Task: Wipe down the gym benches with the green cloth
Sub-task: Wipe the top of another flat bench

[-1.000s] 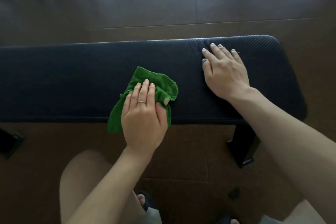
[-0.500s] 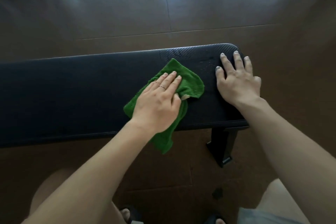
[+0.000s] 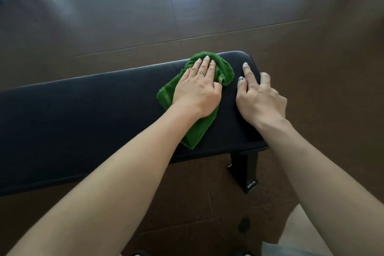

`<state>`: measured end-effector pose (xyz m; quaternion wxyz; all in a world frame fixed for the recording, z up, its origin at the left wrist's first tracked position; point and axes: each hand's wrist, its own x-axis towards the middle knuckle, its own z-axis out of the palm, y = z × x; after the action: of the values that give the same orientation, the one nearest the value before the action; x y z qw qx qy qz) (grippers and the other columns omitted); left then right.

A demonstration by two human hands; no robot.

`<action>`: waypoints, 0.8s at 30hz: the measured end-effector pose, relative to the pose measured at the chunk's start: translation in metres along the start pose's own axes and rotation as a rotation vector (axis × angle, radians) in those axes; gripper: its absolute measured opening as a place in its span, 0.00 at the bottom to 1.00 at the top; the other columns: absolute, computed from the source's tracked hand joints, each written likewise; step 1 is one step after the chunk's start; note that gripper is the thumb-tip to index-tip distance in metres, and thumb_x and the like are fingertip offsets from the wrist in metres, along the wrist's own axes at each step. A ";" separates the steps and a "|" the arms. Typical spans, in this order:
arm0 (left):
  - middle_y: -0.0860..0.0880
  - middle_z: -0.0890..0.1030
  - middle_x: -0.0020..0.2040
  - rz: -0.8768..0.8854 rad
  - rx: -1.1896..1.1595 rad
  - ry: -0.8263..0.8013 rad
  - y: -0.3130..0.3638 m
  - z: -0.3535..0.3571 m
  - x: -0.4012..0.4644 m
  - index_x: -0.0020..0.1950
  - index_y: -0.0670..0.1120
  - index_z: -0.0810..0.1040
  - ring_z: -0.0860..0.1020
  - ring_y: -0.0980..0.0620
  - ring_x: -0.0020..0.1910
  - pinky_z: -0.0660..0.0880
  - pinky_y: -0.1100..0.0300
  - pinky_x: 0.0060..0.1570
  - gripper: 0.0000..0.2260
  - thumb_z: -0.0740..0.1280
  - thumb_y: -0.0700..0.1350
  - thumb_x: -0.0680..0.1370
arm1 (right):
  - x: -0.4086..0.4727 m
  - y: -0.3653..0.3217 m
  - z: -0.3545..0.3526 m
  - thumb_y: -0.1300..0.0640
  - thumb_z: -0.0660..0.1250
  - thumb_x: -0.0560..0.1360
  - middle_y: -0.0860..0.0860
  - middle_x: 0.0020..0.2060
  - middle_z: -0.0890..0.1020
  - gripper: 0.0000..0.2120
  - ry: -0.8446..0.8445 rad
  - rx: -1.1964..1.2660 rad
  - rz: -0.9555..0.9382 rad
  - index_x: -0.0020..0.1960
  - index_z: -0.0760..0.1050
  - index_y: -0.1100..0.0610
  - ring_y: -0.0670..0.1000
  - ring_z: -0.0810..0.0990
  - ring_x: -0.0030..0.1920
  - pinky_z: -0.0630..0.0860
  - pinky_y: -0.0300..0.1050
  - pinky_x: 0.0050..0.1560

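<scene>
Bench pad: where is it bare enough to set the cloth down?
The bench pad lies bare left of the green cloth. Its right end is crowded: the left hand presses the cloth, and the right hand rests beside it.

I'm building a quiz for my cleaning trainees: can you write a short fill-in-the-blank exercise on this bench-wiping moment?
1. The left hand presses a cloth of ____ colour flat on the bench.
2. The hand that wears a ring is the ____ hand.
3. The right hand rests on the bench's ____ end, its outer fingers over the edge.
4. The bench's black pad stands on a ____ floor.

Missing words: green; left; right; brown
</scene>
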<state>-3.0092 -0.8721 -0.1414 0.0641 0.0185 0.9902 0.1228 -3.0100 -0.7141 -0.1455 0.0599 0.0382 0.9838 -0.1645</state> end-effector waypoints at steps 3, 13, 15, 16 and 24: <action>0.53 0.42 0.85 0.045 -0.009 -0.035 -0.007 -0.001 -0.036 0.86 0.50 0.44 0.40 0.57 0.83 0.39 0.57 0.82 0.28 0.46 0.53 0.86 | -0.003 0.002 0.000 0.40 0.42 0.85 0.54 0.81 0.59 0.25 -0.002 0.021 0.004 0.82 0.48 0.35 0.64 0.76 0.67 0.70 0.58 0.61; 0.56 0.43 0.85 0.072 0.036 -0.003 -0.020 0.000 -0.040 0.86 0.53 0.45 0.40 0.58 0.83 0.38 0.58 0.81 0.28 0.42 0.56 0.85 | -0.001 0.003 0.004 0.39 0.41 0.85 0.53 0.80 0.61 0.25 0.039 0.074 -0.004 0.82 0.50 0.35 0.63 0.76 0.66 0.71 0.57 0.59; 0.55 0.45 0.85 0.036 0.033 0.002 -0.017 0.000 0.005 0.86 0.52 0.47 0.43 0.57 0.84 0.40 0.56 0.81 0.27 0.45 0.55 0.86 | 0.001 0.002 0.005 0.39 0.41 0.85 0.53 0.79 0.63 0.25 0.061 0.090 0.005 0.82 0.51 0.36 0.62 0.77 0.64 0.72 0.57 0.58; 0.54 0.47 0.86 0.011 0.026 -0.001 -0.014 -0.002 0.026 0.86 0.52 0.47 0.45 0.56 0.84 0.41 0.55 0.82 0.27 0.46 0.54 0.87 | 0.002 0.001 0.005 0.39 0.41 0.85 0.53 0.78 0.65 0.25 0.067 0.100 0.008 0.82 0.52 0.36 0.62 0.78 0.64 0.72 0.57 0.57; 0.52 0.43 0.86 0.086 0.030 -0.024 0.007 0.001 -0.009 0.86 0.49 0.44 0.41 0.56 0.84 0.38 0.58 0.81 0.28 0.46 0.54 0.86 | -0.007 0.000 -0.005 0.42 0.40 0.86 0.49 0.76 0.68 0.25 0.063 0.268 0.050 0.82 0.58 0.38 0.61 0.78 0.65 0.70 0.56 0.61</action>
<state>-2.9995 -0.8659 -0.1395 0.0703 0.0636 0.9893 0.1105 -3.0040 -0.7130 -0.1399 0.0276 0.0753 0.9532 -0.2916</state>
